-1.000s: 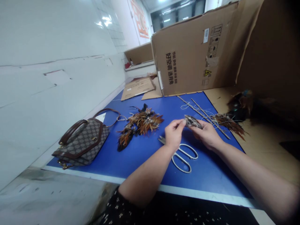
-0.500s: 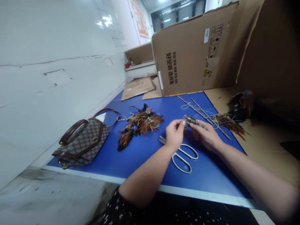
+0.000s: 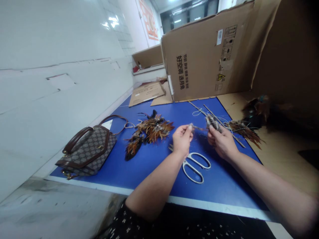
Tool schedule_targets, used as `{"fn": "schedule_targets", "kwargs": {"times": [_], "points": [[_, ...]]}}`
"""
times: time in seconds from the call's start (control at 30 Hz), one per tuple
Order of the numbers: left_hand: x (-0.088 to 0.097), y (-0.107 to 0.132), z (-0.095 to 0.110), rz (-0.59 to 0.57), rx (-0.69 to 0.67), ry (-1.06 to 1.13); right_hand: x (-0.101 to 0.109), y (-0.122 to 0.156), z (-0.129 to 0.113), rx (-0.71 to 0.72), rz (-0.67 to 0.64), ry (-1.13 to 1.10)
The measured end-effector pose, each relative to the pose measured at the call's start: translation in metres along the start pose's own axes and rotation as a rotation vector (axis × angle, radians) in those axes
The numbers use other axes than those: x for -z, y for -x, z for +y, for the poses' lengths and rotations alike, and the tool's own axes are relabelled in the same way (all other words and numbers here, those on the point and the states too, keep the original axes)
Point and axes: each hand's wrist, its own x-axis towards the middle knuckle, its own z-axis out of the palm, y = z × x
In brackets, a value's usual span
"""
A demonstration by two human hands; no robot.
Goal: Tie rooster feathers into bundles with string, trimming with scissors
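Observation:
My right hand is closed around a bundle of feathers, grey and brown, its base end tilted up and away. Between the thumb and fingertips of my left hand is a single thin feather, which points toward the bundle. Below and between the hands lies a pair of scissors with silvery loop handles, partly covered by the left wrist. Left of my left hand, a loose pile of orange-brown and black feathers rests on the blue table mat.
Two thin sticks with tangled pale string lie behind my right hand, beside another feather bunch. A patterned handbag stands at the left by the wall. A large cardboard box rises at the back, with flat cardboard beside it.
My hands have moved apart. The left has drawn a single feather leftward from the bundle, while the right has shifted slightly right with the bundle tilted more upright.

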Motion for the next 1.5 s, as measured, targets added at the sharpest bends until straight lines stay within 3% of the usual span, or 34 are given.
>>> {"fn": "schedule_targets", "kwargs": {"times": [0.13, 0.3, 0.5, 0.57, 0.7, 0.77, 1.13, 1.5], "points": [[0.000, -0.002, -0.002, -0.010, -0.026, 0.042, 0.004, -0.005, 0.002, 0.065, 0.138, 0.047], [0.000, -0.002, -0.001, -0.023, -0.054, 0.017, 0.005, -0.005, 0.001, 0.053, 0.128, 0.062], [0.000, 0.000, 0.004, -0.034, -0.128, -0.043, 0.011, -0.014, -0.008, 0.163, 0.384, 0.037], [0.000, 0.001, 0.004, -0.046, -0.127, -0.076, 0.011, -0.011, -0.011, 0.138, 0.295, 0.019], [0.000, 0.005, -0.001, -0.093, -0.101, -0.127, 0.001, 0.005, -0.012, 0.013, -0.025, 0.082], [0.000, 0.006, -0.004, -0.118, -0.094, -0.125, -0.003, 0.010, -0.008, -0.013, -0.082, 0.128], [-0.006, 0.008, -0.009, -0.194, 0.031, 0.079, -0.004, 0.008, -0.006, -0.036, -0.093, 0.098], [-0.008, 0.011, -0.005, -0.240, 0.097, 0.117, -0.006, 0.010, -0.010, -0.082, -0.104, 0.051]]}}
